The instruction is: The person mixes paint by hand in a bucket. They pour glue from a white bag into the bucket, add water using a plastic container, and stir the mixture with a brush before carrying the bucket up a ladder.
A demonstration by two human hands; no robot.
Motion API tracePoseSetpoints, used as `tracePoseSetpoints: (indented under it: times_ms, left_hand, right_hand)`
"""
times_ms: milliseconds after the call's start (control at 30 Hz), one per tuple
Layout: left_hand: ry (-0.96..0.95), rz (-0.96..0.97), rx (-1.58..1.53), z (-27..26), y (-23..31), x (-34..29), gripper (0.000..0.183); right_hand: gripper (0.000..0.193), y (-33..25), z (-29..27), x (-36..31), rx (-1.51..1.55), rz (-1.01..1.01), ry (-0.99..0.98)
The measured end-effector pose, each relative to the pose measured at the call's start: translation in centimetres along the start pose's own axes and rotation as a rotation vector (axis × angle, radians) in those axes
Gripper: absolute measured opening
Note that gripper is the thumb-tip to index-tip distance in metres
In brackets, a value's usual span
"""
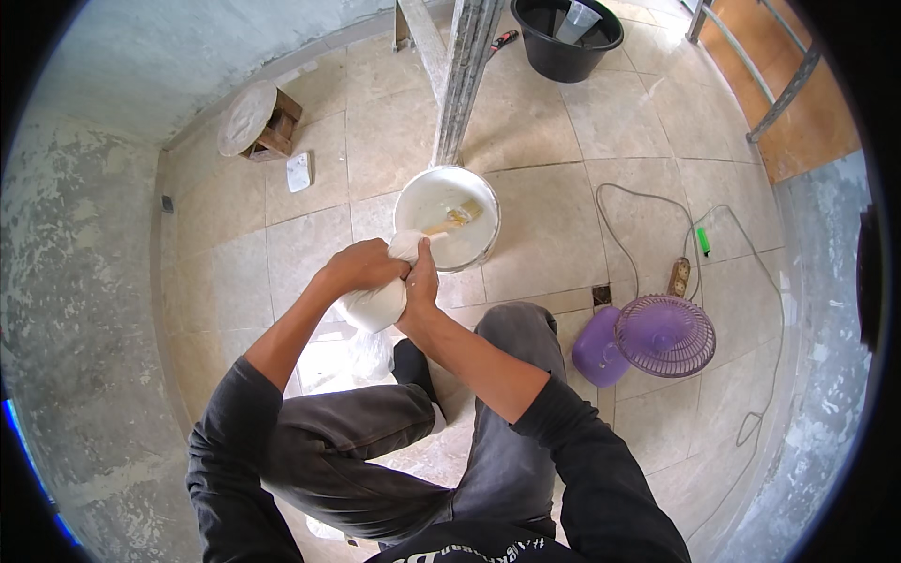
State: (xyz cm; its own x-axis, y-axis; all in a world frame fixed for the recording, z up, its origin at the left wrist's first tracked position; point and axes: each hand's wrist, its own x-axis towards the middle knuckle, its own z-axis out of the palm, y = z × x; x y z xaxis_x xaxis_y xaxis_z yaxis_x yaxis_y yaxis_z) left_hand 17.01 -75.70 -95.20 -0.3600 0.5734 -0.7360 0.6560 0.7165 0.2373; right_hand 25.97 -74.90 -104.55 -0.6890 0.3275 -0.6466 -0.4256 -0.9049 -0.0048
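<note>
A white plastic bag [374,308], bulging with white contents, is gripped at its gathered neck by both my hands. My left hand [361,266] is closed around the neck from the left. From the right, my right hand [422,280] grips the same bag, its thumb pointing up. The bag's gathered top leans over the near rim of a round white bucket [495,218]. Inside the bucket lies a yellowish object [461,215] that looks like a brush, beside whitish residue. What the bag holds cannot be seen directly.
A splattered ladder [460,89] stands just behind the bucket. Farther off are a black tub [570,64] and a small wooden stool [275,131]. A white dish [298,173] lies near the stool. To the right, a purple fan [664,335] trails a grey cable [758,258] across the tiles.
</note>
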Motion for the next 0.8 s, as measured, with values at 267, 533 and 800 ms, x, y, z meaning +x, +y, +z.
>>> tracePoseSetpoints:
  times_ms: [267, 533, 800]
  left_hand:
    - [0.011, 0.017, -0.025, -0.5, 0.4, -0.8, 0.049]
    - [0.013, -0.001, -0.039, -0.2, -0.2, -0.6, 0.048]
    - [0.001, -0.019, -0.057, -0.6, 0.7, -1.9, 0.056]
  right_hand:
    - [0.040, 0.2, -0.1, 0.2, 0.032, 0.034, 0.000]
    - [0.039, 0.7, -1.0, 1.3, 0.055, 0.026, -0.073]
    - [0.055, 1.0, -1.5, 2.0, -0.017, 0.009, -0.100]
